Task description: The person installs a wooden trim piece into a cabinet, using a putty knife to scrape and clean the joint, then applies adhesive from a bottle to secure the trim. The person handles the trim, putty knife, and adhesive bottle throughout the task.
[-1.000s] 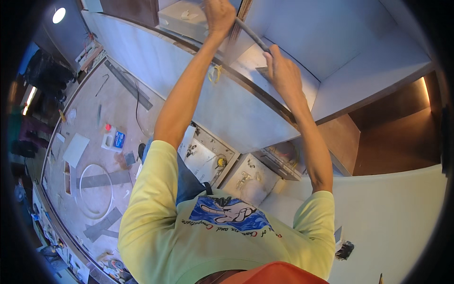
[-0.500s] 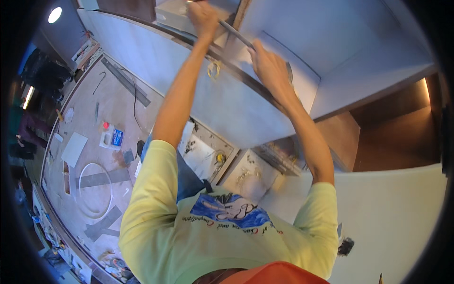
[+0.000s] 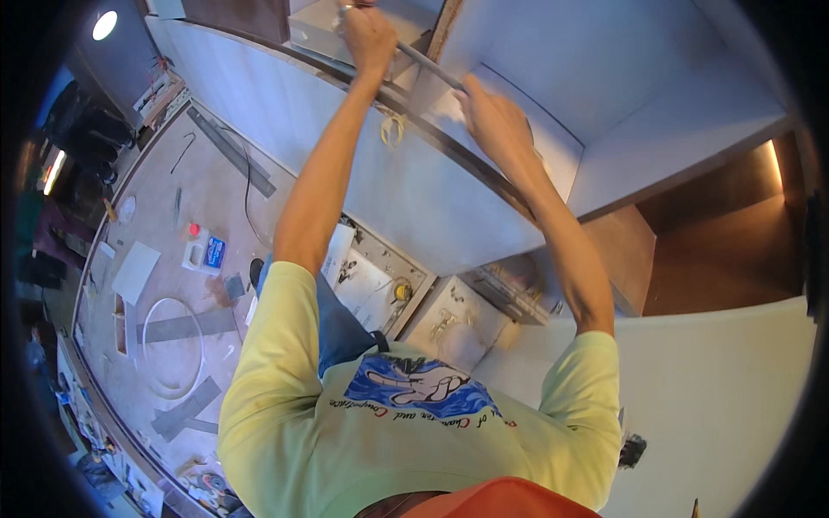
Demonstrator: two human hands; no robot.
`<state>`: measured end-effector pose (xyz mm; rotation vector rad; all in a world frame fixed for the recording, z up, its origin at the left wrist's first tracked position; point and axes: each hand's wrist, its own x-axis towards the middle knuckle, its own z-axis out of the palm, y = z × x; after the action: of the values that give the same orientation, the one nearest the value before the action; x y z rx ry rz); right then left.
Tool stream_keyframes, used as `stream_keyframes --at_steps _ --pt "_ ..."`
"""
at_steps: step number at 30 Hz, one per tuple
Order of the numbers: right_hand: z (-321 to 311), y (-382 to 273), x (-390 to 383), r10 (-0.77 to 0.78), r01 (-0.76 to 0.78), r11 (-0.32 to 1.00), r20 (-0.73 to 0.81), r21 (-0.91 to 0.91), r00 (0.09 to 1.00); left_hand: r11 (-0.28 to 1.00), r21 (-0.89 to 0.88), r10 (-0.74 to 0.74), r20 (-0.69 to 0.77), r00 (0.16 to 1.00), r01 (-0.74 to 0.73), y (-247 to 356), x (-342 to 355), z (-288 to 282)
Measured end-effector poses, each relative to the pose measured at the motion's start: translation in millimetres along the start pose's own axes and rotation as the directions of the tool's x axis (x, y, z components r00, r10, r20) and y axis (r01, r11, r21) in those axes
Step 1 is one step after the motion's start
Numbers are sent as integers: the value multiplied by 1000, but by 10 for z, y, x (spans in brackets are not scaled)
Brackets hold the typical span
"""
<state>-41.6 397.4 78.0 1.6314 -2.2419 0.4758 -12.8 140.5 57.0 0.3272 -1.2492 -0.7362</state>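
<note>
Both my hands are at the top of the head view, over the front edge of a pale cabinet. A long, thin grey bar (image 3: 429, 67) slants between them. My left hand (image 3: 371, 39) is closed round its far left end, where the tip is partly hidden. My right hand (image 3: 494, 116) is closed round the nearer right end, with its fingers partly hidden. The bar lies over the open cabinet compartments (image 3: 553, 121), close to their dark-edged front rail (image 3: 471, 155). A yellow loop (image 3: 392, 129) hangs on the panel below the rail.
To the right is a brown, lit niche (image 3: 725, 250) above a curved cream surface (image 3: 717, 380). On the floor at left lie a white jug with a red cap (image 3: 205, 250), a coiled white hose (image 3: 147, 354) and grey strips (image 3: 229, 151). A yellow tape measure (image 3: 402, 292) sits below the panel.
The bar and my left hand have shifted slightly, the bar a little toward me. My right hand has turned slightly, and the dark piece beside it shows less. Both hands keep their hold.
</note>
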Motion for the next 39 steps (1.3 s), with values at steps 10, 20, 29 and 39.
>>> stream_keyframes --at_steps 10,20,29,39 --pt "203 -191 -50 4 -19 995 156 97 988 952 297 -77 4 997 72 -188 -225 -389" --pt "125 -162 -2 113 -116 993 124 15 986 997 27 69 -18 997 -68 47 -158 -93" --pt "-37 -215 -85 228 -226 974 201 -34 953 989 -19 150 63 987 -149 -18 -288 -43" --pt "79 -108 -93 268 -260 963 161 -67 950 943 188 243 177 954 -275 11 -233 -137"
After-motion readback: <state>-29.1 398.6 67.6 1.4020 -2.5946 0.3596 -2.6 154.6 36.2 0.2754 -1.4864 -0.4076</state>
